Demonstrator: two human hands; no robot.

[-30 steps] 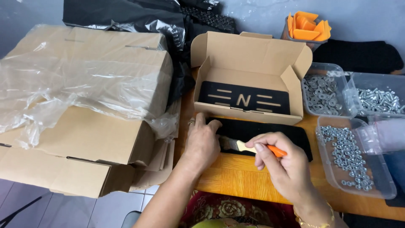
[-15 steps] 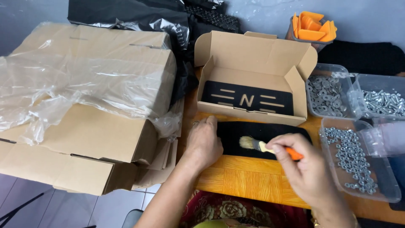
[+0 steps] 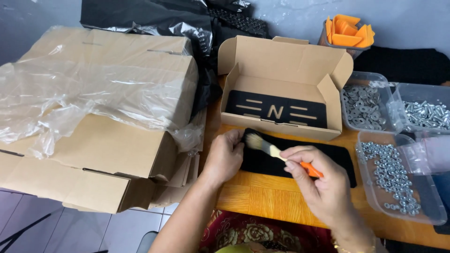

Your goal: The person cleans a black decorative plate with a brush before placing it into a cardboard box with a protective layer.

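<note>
A flat black plate (image 3: 328, 157) lies on the wooden table (image 3: 267, 194) in front of an open cardboard box (image 3: 281, 86). My left hand (image 3: 226, 157) presses down on the plate's left end. My right hand (image 3: 318, 185) grips a small brush (image 3: 272, 149) with an orange handle; its pale bristles rest on the plate's left part, right beside my left fingers. Inside the box lies another black plate (image 3: 276, 111) with cut-out slots.
Large cardboard cartons (image 3: 93, 136) under clear plastic film fill the left. Clear tubs of metal washers (image 3: 363, 105), screws (image 3: 426, 115) and nuts (image 3: 389, 173) stand at the right. A holder with orange plastic pieces (image 3: 349, 33) and black bags (image 3: 154, 18) sit at the back.
The brush has swept leftward across the black plate, its bristles now close to my left hand. My left hand has stayed on the plate's left end.
</note>
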